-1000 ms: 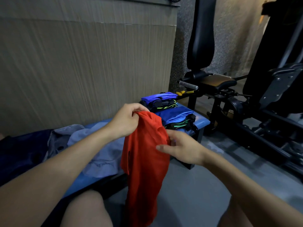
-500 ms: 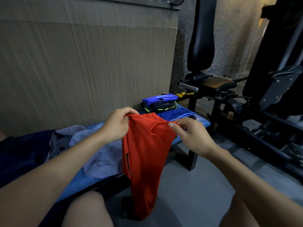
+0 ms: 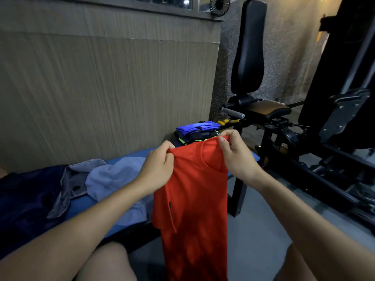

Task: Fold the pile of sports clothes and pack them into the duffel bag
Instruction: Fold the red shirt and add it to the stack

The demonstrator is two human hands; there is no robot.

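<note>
Left of the fingers a pale blue towel (image 3: 113,179) lies on the blue tabletop (image 3: 81,201), left hand (image 3: 160,169) and right hand (image 3: 236,155) fingers clamped on the top edge of the red shirt (image 3: 192,209) hanging between them, folded clothes stack (image 3: 197,131) just behind.

Both forearms are bare, no sleeves reaching them; the left hand (image 3: 160,169) and right hand (image 3: 236,157) wear no gloves, and the knees are bare too.
</note>
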